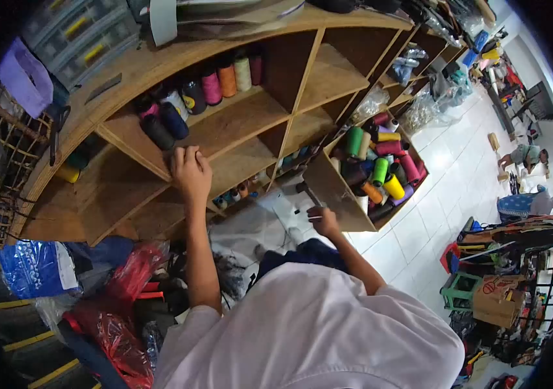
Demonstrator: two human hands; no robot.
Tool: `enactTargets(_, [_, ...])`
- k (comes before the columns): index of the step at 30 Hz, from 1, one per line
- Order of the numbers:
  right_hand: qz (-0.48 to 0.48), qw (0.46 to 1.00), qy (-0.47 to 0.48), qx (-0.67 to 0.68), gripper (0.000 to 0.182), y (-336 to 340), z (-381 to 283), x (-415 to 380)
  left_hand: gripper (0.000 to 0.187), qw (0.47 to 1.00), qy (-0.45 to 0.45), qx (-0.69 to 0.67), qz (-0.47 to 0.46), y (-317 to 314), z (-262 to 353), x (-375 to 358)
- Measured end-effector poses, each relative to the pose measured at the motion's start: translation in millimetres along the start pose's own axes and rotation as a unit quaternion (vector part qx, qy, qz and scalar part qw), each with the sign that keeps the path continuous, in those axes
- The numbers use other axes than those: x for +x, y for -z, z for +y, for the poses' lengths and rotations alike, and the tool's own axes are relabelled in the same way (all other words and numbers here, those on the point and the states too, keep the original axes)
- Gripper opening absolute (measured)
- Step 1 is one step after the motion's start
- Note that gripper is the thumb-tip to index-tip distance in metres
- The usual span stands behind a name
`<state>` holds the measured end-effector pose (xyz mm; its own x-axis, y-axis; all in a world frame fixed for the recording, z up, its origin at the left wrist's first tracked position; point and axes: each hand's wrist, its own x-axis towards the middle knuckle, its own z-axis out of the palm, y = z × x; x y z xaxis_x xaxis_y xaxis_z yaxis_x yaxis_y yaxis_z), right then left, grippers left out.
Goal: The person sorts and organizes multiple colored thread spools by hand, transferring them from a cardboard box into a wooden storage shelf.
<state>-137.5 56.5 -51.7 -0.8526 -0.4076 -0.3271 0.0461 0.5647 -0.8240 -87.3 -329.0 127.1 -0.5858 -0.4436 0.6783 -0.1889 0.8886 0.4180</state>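
My left hand (pixel 191 174) is at the front edge of a wooden shelf (pixel 231 125), its fingers curled over the board. Just above it, two dark thread spools (pixel 173 120) stand at the end of a row with pink, orange and cream thread spools (pixel 242 74). Lower down, my right hand (pixel 325 222) is closed beside the wooden box (pixel 331 194). A small whitish bit shows at its fingers, too small to name. Inside the box lie several spools in green, yellow, red and purple, heaped together.
Plastic drawers (pixel 82 35) sit on top of the shelf unit. Red plastic wrapping (pixel 117 318) and a blue package (pixel 40 267) are at the lower left. Along the right are a green stool (pixel 461 292), a cardboard box (pixel 498 298) and another person (pixel 528 154) on the tiled floor.
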Motion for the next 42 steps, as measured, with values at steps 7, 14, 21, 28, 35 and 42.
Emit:
enactTargets(7, [0.095, 0.989, -0.011, 0.109, 0.024, 78.2, -0.3, -12.8, 0.013, 0.995, -0.036, 0.084, 0.036, -9.7, 0.9, -2.7])
enactTargets(14, [0.283, 0.956, 0.010, 0.076, 0.015, 114.7, -3.3, -2.7, 0.015, 0.992, -0.013, 0.116, 0.043, -23.9, -4.0, -11.1])
enactTargets(21, [0.283, 0.956, -0.065, -0.027, 0.023, 150.2, 58.1, -3.6, 0.020, 0.982, -0.013, 0.173, 0.074, -34.1, 11.2, -20.5])
enactTargets(28, [0.166, 0.959, -0.124, -0.195, 0.027, 188.8, 119.0, -2.7, 0.030, 0.972, 0.031, 0.231, 0.040, -41.3, 34.5, -20.6])
enactTargets(35, [0.011, 0.957, -0.167, -0.236, 0.039, 192.4, 103.8, 8.4, 0.043, 0.983, 0.115, 0.121, 0.071, -68.3, 70.2, -63.3])
enactTargets(42, [0.020, 0.973, -0.155, -0.170, 0.037, 201.8, 108.5, 5.2, 0.035, 0.937, 0.145, -0.227, -0.220, -185.8, 174.5, -190.7])
